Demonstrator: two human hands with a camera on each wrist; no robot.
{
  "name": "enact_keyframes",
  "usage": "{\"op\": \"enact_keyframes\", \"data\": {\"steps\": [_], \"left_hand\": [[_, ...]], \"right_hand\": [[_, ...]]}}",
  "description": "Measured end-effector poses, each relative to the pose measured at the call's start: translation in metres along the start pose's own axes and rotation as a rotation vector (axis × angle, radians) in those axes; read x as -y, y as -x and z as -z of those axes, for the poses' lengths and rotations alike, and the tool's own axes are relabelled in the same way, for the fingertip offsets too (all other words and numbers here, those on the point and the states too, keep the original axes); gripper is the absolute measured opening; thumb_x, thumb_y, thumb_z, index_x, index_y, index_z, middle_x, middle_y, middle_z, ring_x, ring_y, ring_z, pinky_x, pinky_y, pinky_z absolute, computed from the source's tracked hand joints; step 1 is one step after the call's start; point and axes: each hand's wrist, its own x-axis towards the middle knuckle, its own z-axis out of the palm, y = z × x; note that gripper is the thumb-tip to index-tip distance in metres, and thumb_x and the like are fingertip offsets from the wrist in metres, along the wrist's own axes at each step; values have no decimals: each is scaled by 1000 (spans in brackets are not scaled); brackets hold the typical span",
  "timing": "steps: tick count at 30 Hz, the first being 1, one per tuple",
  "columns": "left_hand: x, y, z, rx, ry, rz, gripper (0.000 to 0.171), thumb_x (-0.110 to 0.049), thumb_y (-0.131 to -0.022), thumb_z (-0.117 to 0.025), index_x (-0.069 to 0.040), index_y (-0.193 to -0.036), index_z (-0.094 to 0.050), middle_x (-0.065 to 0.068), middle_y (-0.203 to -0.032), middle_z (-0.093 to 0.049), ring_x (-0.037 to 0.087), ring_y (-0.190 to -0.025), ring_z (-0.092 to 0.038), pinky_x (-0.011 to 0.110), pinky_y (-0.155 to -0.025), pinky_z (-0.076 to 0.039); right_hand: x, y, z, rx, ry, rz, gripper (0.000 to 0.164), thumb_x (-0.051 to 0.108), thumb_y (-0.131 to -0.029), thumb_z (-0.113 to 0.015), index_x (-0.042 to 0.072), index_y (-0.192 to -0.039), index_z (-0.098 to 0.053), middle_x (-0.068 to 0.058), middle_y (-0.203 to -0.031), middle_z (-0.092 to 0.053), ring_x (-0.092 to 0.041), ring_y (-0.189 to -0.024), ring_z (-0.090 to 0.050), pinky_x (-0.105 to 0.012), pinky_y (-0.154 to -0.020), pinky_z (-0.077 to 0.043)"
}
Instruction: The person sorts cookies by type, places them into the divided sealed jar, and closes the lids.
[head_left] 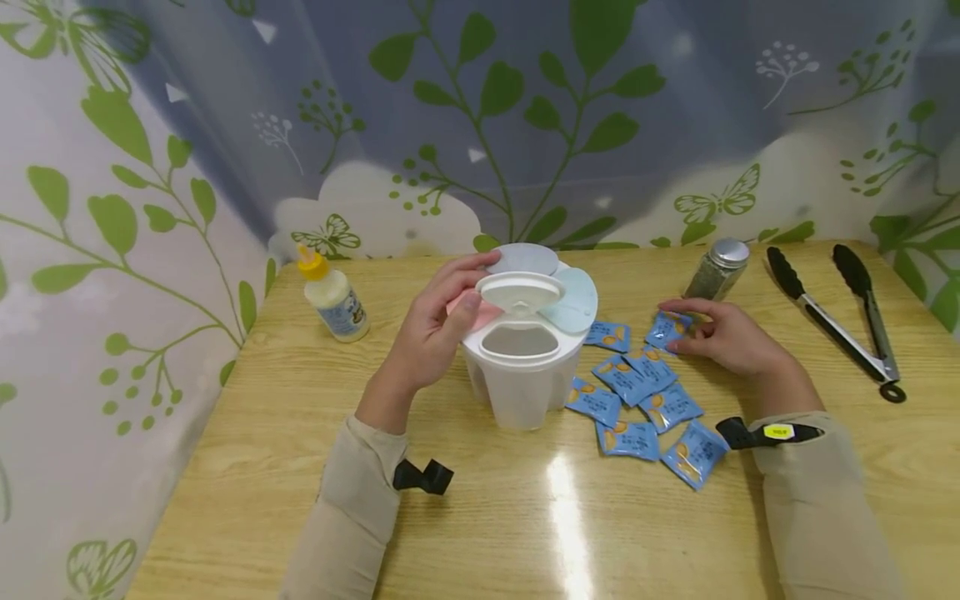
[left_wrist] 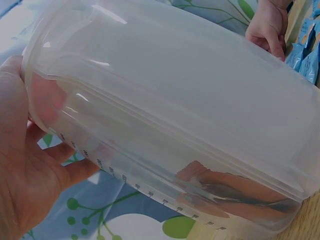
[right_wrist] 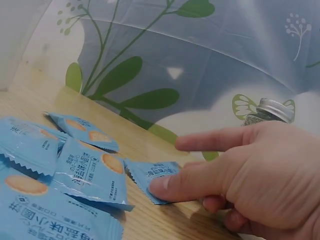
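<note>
A white plastic container point(head_left: 525, 379) with several lidded compartments stands mid-table, its near lid point(head_left: 520, 292) flipped up over an open compartment. My left hand point(head_left: 467, 290) grips its left side, thumb by the raised lid and fingers across a pink lid. In the left wrist view, the palm of that left hand point(left_wrist: 30, 165) lies against the translucent container wall point(left_wrist: 175, 100). Several blue snack packets point(head_left: 645, 392) lie to the right of the container. My right hand point(head_left: 686, 329) pinches the farthest blue packet point(right_wrist: 150, 172) at its corner with the thumb, index finger stretched above it.
A white glue bottle point(head_left: 332, 297) with a yellow cap stands at the back left. A metal-capped spice jar point(head_left: 717, 268) and black-tipped tongs point(head_left: 840, 312) sit at the back right. A leaf-print curtain point(head_left: 480, 125) closes off the far side of the wooden table point(head_left: 247, 467).
</note>
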Motion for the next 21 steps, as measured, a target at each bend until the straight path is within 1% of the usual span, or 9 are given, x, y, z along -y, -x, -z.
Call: {"op": "enact_keyframes", "data": {"steps": [4,5,7,9,10,11,14,17,21], "left_hand": [[0,0,1,3,-6,-2,54,-47,-106,-41,1,-113,-65,15,-146,-51,24,-141,-43,42,-116,-37],[0,0,1,4,-6,-1,54,-47,-106,-41,1,-113,-65,15,-146,-51,24,-141,-43,42,-116,-37],[0,0,2,6,-5,-1,55,-47,-106,-40,1,-113,-65,15,-146,-51,24,-141,-43,42,-116,-37],[0,0,2,7,-3,-1,54,-47,-106,-41,1,-113,-65,16,-146,-51,24,-141,-43,43,-116,-36],[0,0,2,6,0,-1,54,-47,-106,-41,1,-113,-65,16,-146,-51,24,-141,-43,43,-116,-36],[0,1,2,6,3,-1,54,-47,-106,-41,2,-113,-64,16,-146,-51,25,-142,-43,43,-116,-36],[-1,1,2,5,9,0,54,-47,-106,-41,2,-113,-64,17,-146,-51,26,-142,-42,44,-117,-36],[-1,1,1,5,16,5,55,-48,-105,-41,2,-113,-64,17,-146,-50,26,-142,-42,44,-116,-36],[-2,1,0,4,13,11,56,-49,-105,-41,2,-112,-64,17,-145,-51,24,-141,-43,43,-116,-37]], "right_hand": [[3,-1,2,10,14,-31,65,23,-90,-76,9,-147,-47,-23,-148,-49,-15,-52,-38,-29,-53,-38],[3,-1,2,10,24,-40,66,25,-90,-75,8,-147,-47,-24,-149,-47,-18,-59,-48,-27,-57,-40],[5,-1,3,11,42,-60,66,28,-90,-76,8,-146,-48,-25,-152,-43,-28,-86,-63,-26,-68,-45],[6,-1,3,9,57,-77,66,31,-89,-76,8,-145,-50,-25,-153,-41,-39,-116,-59,-27,-78,-47],[6,-1,3,7,64,-81,64,33,-89,-76,8,-144,-51,-25,-153,-41,-41,-126,-52,-27,-82,-47],[6,-2,3,6,62,-85,63,33,-90,-76,8,-143,-52,-25,-151,-43,-42,-131,-49,-28,-84,-48],[5,-2,3,-12,34,-105,57,35,-93,-72,8,-140,-55,-23,-137,-53,-30,-98,-63,-29,-69,-50],[5,-1,5,-27,-16,-136,53,39,-97,-65,5,-137,-56,-17,-118,-59,-18,-67,-56,-29,-57,-49],[6,2,8,-35,-83,-171,53,41,-99,-60,0,-133,-56,-7,-102,-64,-10,-62,-52,-29,-55,-46]]}}
